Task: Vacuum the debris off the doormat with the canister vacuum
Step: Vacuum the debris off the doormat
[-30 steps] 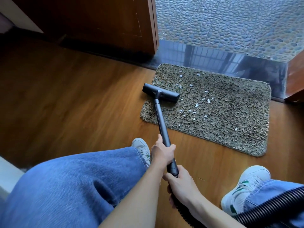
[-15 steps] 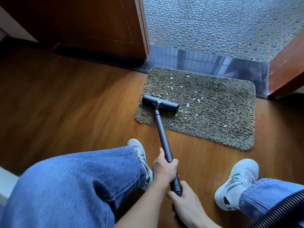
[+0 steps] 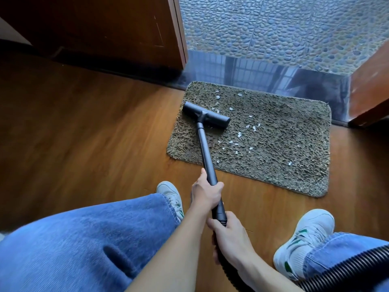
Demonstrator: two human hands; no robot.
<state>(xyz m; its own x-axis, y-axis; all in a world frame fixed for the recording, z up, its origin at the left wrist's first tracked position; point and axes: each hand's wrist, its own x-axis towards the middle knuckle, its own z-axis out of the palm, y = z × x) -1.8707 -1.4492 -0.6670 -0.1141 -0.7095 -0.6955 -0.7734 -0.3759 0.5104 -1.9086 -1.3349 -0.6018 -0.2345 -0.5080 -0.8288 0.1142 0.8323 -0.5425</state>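
Black floor head [image 3: 205, 117] of the vacuum sits flat on the left part of the doormat [image 3: 284, 144], just inside its left edge, its bar running slightly aslant across the pile. Brown-grey and shaggy, the doormat lies on the wooden floor [image 3: 84, 133] at centre right of the frame, its far edge against the dark glossy threshold [image 3: 263, 72].

White scraps of debris [image 3: 239, 134] are scattered over the mat, mainly to the right of the floor head and above it. One isolated scrap lies toward the lower right of the mat.

The black wand [image 3: 205, 150] runs from the floor head down toward the lower centre of the frame. The left hand [image 3: 205, 193] grasps the wand partway along, fingers wrapped round it. The right hand [image 3: 229, 237] grasps the lower end of the wand, just below the left hand. A ribbed black hose [image 3: 345, 270] crosses the lower right corner.

Blue jeans [image 3: 84, 239] fill the lower left. A white sneaker [image 3: 169, 193] shows left of the hands and a second sneaker [image 3: 305, 234] at lower right, both on the wooden floor. A dark wooden door [image 3: 105, 28] occupies the upper left; pebble-patterned tile [image 3: 273, 28] fills the upper right beyond the threshold.
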